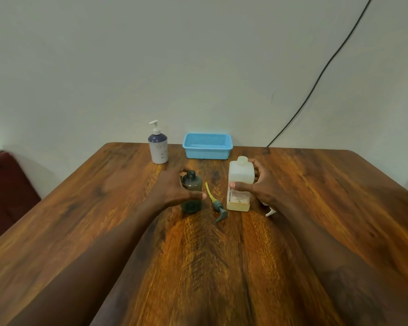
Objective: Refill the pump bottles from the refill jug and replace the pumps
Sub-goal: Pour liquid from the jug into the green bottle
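The right hand wraps the nearly empty, light refill jug mid-body; the left hand steadies the open, tippy dark bottle.

Two bare forearms, no sleeves visible, left hand, right hand, short fingernails

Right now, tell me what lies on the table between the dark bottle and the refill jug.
In the head view, a removed pump with a yellow tube lies flat on the table between the dark bottle and the refill jug.
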Demonstrator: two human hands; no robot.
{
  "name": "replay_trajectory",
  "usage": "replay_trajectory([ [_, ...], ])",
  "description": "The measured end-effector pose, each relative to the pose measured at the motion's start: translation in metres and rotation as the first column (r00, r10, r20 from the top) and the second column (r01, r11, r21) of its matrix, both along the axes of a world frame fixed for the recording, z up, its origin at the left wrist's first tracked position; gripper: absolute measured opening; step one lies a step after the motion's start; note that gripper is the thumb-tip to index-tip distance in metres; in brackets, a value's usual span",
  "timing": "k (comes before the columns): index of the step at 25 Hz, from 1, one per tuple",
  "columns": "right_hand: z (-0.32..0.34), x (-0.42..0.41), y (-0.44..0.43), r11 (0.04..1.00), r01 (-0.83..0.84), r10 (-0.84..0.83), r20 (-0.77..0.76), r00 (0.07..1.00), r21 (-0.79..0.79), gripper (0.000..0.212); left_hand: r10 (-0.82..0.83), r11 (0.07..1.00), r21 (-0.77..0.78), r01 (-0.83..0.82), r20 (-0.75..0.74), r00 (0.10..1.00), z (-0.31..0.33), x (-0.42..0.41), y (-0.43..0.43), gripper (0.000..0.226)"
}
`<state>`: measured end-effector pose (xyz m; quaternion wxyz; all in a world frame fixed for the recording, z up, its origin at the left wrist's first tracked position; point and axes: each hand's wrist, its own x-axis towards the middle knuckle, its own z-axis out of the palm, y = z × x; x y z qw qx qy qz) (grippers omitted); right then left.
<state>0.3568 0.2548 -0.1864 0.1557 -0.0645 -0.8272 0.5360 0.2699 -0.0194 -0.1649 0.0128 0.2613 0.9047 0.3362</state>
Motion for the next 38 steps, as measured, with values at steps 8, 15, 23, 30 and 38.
replay_trajectory([
  [8, 0.023, -0.004, -0.034, 0.888, 0.166, -0.058, -0.256, 0.965, 0.428, 0.089, 0.088, 0.969, 0.238, -0.066, -0.083, 0.993, 0.012, 0.008, 0.006, 0.079],
  [15, 0.047, -0.011, -0.044, 0.724, 0.264, 0.031, -0.412, 0.910, 0.637, 0.071, 0.096, 0.941, 0.335, -0.043, -0.144, 0.985, 0.016, 0.010, 0.009, 0.082],
  [23, 0.059, -0.012, -0.046, 0.581, 0.338, 0.045, -0.444, 0.895, 0.740, 0.068, 0.125, 0.931, 0.360, -0.060, -0.161, 0.979, 0.010, 0.011, 0.013, 0.089],
  [30, 0.065, -0.016, -0.047, 0.500, 0.344, 0.067, -0.432, 0.899, 0.794, 0.067, 0.131, 0.920, 0.388, -0.059, -0.161, 0.978, 0.005, 0.009, 0.015, 0.091],
  [38, 0.063, -0.022, -0.049, 0.436, 0.342, 0.058, -0.405, 0.912, 0.832, 0.072, 0.128, 0.918, 0.391, -0.059, -0.150, 0.980, 0.001, 0.007, 0.013, 0.089],
])
